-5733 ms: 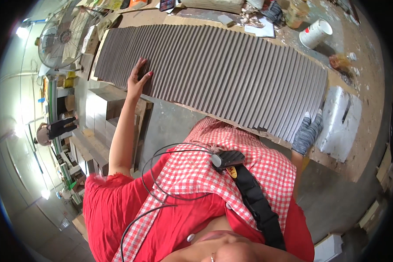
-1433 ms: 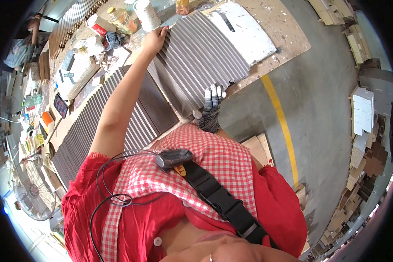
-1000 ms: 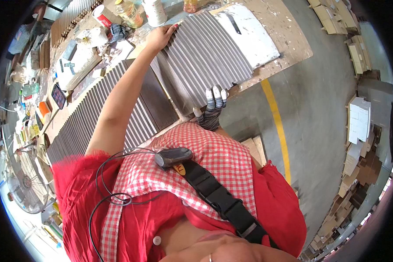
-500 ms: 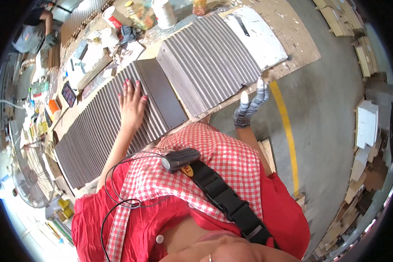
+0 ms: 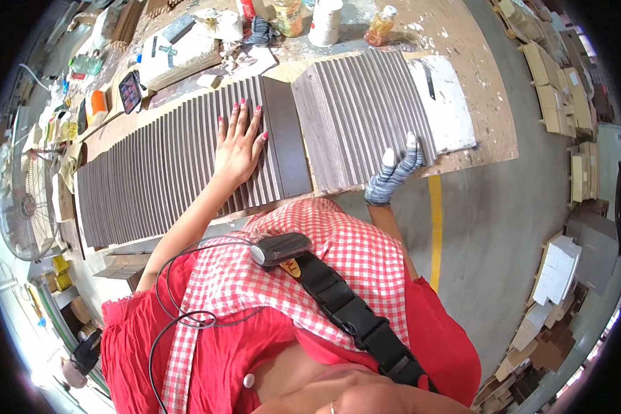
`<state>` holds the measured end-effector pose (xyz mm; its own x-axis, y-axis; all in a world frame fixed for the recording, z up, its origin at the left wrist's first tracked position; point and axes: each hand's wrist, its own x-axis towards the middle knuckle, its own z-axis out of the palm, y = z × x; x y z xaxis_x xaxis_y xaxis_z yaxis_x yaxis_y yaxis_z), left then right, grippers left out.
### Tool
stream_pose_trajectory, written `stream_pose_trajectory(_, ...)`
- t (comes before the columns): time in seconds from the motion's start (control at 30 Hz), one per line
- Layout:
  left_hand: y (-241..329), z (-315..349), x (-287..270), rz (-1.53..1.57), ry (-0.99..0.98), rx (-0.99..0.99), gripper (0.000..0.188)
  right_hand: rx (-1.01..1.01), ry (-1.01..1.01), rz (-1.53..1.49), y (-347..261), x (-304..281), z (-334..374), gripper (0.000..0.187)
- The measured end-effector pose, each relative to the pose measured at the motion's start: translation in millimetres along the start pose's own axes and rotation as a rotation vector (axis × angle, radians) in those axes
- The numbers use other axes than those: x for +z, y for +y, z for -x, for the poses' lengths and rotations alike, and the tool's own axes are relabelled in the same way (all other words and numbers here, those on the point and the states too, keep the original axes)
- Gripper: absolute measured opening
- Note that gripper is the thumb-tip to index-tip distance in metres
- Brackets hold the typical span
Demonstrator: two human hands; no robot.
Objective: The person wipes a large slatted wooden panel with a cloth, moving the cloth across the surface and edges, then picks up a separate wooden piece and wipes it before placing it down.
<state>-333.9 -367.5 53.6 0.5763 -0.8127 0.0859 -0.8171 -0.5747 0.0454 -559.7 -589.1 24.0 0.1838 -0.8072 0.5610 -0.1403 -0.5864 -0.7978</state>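
my left grip (image 5: 237, 153) spread wide on the long slat row (image 5: 162, 159), my gloved right grip (image 5: 395, 176) at the shorter slat row (image 5: 355, 114), can't tell if holding

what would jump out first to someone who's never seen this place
Probably the grey-brown ridged slats on the workbench: a longer row at left, a shorter row at right. Then the bare left hand, spread on the longer row, and the gloved right hand at the shorter row's near right corner. Below them, the red-and-white checked apron stands out.
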Motion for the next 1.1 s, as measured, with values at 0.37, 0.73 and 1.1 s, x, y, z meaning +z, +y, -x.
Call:
stream_pose_trajectory(0.37,49.4,-26.3,-2.2,0.122,0.14,0.018,0.057,-0.008,-0.086,0.097,-1.9,-2.2,-3.8,0.047)
stream_pose_trajectory(0.73,97.3,-54.2,24.5,0.476,0.143,0.116,0.056,-0.015,-0.122,0.157,0.4,-2.8,-7.5,0.045)
stream_pose_trajectory(1.1,105.8,-76.7,-261.4,-0.142,-0.239,0.594,0.02,-0.098,-0.38,0.467,33.1,0.7,-76.6,0.035)
